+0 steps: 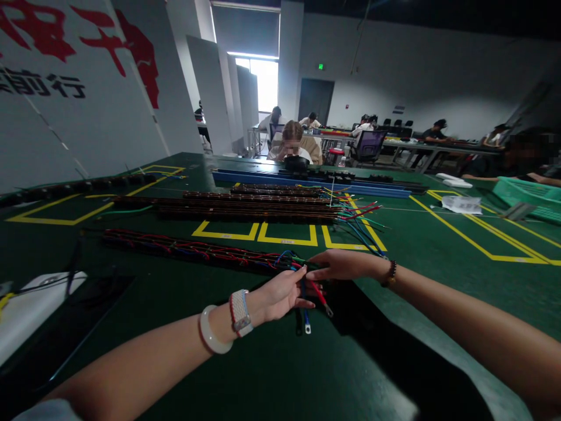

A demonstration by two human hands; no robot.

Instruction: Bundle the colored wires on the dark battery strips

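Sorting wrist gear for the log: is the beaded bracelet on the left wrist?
No, the beaded bracelet sits on the right hand wrist; the left hand wrist carries a white bangle.

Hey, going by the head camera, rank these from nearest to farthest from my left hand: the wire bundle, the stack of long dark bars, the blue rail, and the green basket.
From the left hand:
1. Wire bundle, touching the fingers, stretching away to the left.
2. Stack of long dark bars, straight ahead, mid-table.
3. Blue rail, behind the bars.
4. Green basket, far right edge.
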